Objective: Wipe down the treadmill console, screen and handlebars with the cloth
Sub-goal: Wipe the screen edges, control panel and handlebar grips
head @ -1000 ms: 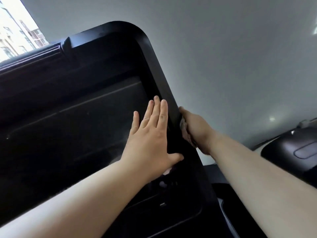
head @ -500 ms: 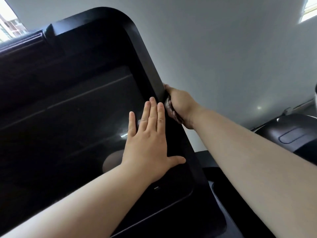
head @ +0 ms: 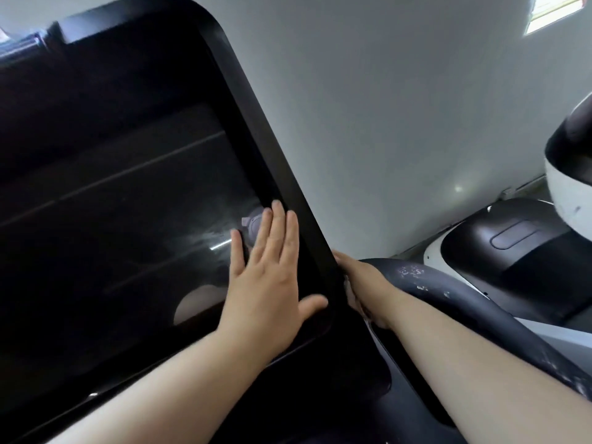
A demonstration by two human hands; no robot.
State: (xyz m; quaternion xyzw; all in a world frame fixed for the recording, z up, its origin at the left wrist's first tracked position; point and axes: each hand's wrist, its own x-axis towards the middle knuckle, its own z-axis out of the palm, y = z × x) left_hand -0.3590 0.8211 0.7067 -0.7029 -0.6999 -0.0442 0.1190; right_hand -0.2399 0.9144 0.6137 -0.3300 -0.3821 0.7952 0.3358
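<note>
Black glass makes up the largest item: the screen point(head: 128, 235), unlit and tilted, with streaks catching light towards its right side. Its frame point(head: 282, 161) is matt black. The right-hand edge of the frame is the long axis that matters, running from the rounded top corner down and to the right to the bottom corner.

A dark handlebar point(head: 464, 293), flaked on its surface, curves away to the right of the screen from just beyond the bottom right corner. A second machine point(head: 512, 248), black and white, stands further right of the screen, well apart.

The left hand point(head: 266, 283) lies flat on the screen just inside the right edge. Its fingers are straight and together, the thumb is spread towards the bottom corner, and it holds nothing. It appears to be bracing the panel.

The right hand point(head: 362, 283) is on the outer side of the same edge, low down and close to the bottom corner. It clasps the frame, with its fingers out of sight behind it. A greyish fold at the palm is judged to be the cloth point(head: 354, 299), though it is too small to confirm.

Judgement: the right hand, carrying the cloth, is nearer both the frame edge above it and the handlebar beside it. Either stroke falls to that hand.
</note>
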